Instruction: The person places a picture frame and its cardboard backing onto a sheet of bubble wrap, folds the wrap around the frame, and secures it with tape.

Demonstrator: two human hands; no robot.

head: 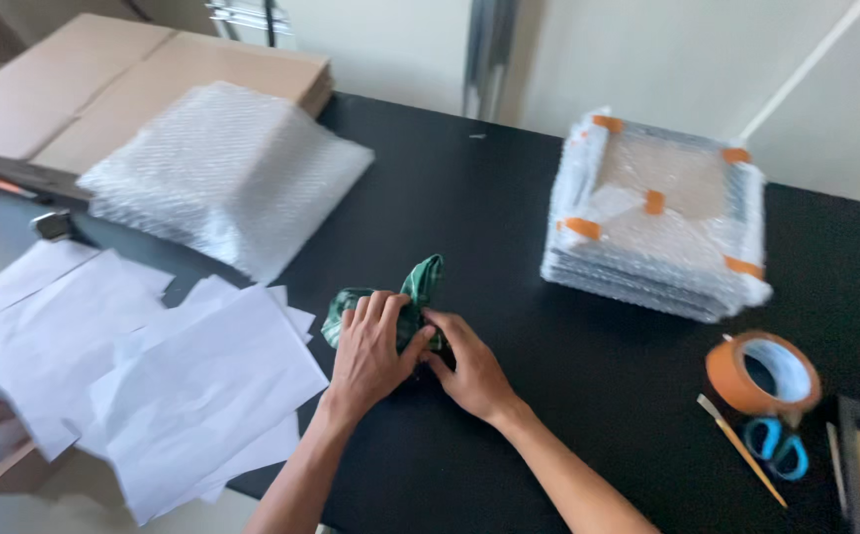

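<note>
Both of your hands held the same small bundle of green cloth (402, 309) on the black counter (588, 366), a little left of the middle and toward the near edge. Your left hand (368, 354) lay over the bundle's near-left part with its fingers curled down onto the fabric, a narrow grip pressing from above. Your right hand (467, 371) met it from the right, its thumb and fingertips pinched on the cloth just where the two hands touched. The cloth's long axis ran from near-left to far-right, and one loose end stuck up and away beyond your fingertips on the far side. Neither hand was nearer than the other; both were on it. To the left lay loose white paper sheets (182, 386), with a bubble-wrap pad (227, 168) farther back. A stack of bubble-wrapped flat packs (659, 227) sat far right, well apart from the cloth, and an orange tape roll (763, 374) and blue-handled scissors (778, 445) lay near right.
</note>
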